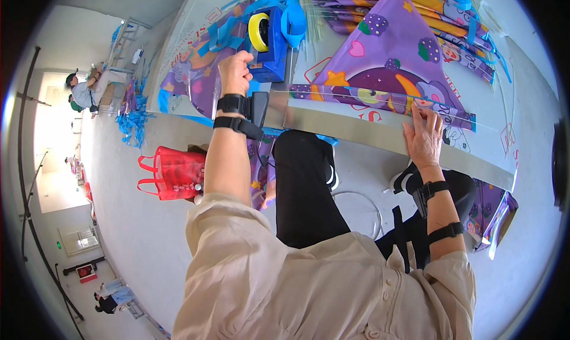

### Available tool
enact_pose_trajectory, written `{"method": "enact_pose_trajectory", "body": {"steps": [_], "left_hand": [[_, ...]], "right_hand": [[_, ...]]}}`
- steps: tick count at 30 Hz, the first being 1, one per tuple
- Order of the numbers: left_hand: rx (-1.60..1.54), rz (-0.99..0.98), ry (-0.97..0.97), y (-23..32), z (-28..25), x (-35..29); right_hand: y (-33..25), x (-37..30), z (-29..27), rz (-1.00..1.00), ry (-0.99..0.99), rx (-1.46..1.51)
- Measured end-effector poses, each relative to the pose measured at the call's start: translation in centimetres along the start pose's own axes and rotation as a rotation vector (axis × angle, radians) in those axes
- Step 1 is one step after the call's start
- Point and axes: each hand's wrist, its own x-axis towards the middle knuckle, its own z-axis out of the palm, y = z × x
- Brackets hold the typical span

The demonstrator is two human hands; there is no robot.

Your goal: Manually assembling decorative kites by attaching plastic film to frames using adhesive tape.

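Observation:
My left hand [236,74] is closed in a fist beside a blue tape dispenser [272,55] that carries a yellow roll of tape [258,32]. Whatever its fingers may hold is hidden. A purple triangular printed sheet [380,55] with berries, stars and a heart lies on the table, its near edge forming a long band. On that band rest the outstretched fingertips of my right hand [424,139], with the palm over the table's front edge. Black straps circle both my wrists.
Several folded purple and orange sheets [457,28] are stacked at the back right. Blue ribbon [293,19] lies around the dispenser. A metal strip [368,129] edges the table [499,111]. Below are a red bag [178,172] and a box [493,212]. Other people [89,93] are far left.

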Motion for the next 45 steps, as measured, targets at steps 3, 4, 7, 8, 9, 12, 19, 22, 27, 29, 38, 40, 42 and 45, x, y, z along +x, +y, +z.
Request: {"method": "enact_pose_trajectory", "body": {"steps": [3, 4, 7, 8, 9, 12, 19, 22, 27, 29, 38, 40, 42, 45], "left_hand": [[0.008, -0.05, -0.014, -0.9, -1.4, -1.1], [0.01, -0.049, -0.016, -1.5, -1.8, -1.4], [0.0, -0.116, -0.003, -3.3, -2.2, -2.4], [0.0, -0.117, -0.007, -3.8, -2.4, -2.0], [-0.065, -0.21, -0.08, -4.2, -2.7, -1.4], [-0.144, -0.4, -0.283, -4.2, -3.8, 0.9], [0.374, 0.083, -0.508, -5.8, 0.5, -6.2], [0.389, 0.33, -0.835, -5.1, 7.2, -10.8], [0.669, 0.454, -1.054, -9.1, 17.0, -13.4], [0.784, 0.508, -1.102, -10.6, 19.2, -13.1], [1.076, 0.627, -1.06, -10.9, 21.7, -13.2], [1.145, 0.674, -1.023, -11.4, 21.5, -12.7], [1.194, 0.721, -1.066, -11.5, 21.7, -12.8], [1.188, 0.82, -1.042, -11.8, 21.7, -13.3]], "right_hand": [[-0.1, 0.0, 0.0, 0.014, -0.001, 0.007], [-0.1, -0.1, 0.0, 0.017, 0.0, 0.01], [0.1, -0.3, -0.1, 0.02, 0.009, 0.007], [0.1, -0.3, -0.3, 0.023, 0.009, 0.005], [0.1, -0.2, -0.3, 0.025, 0.015, 0.021], [-0.2, 0.1, -0.3, 0.034, 0.03, 0.036], [0.4, 0.1, -0.2, 0.002, 0.071, 0.082], [0.9, -0.1, -0.3, 0.023, 0.08, 0.049], [0.2, 0.0, 0.1, 0.038, 0.1, 0.067], [0.1, 0.0, 0.1, 0.044, 0.096, 0.077], [0.7, -0.3, 0.0, 0.068, 0.06, 0.084], [0.3, -0.1, -0.1, 0.07, 0.05, 0.095], [0.4, -0.1, -0.1, 0.074, 0.044, 0.09], [0.6, -0.2, -0.1, 0.077, 0.036, 0.084]]}}
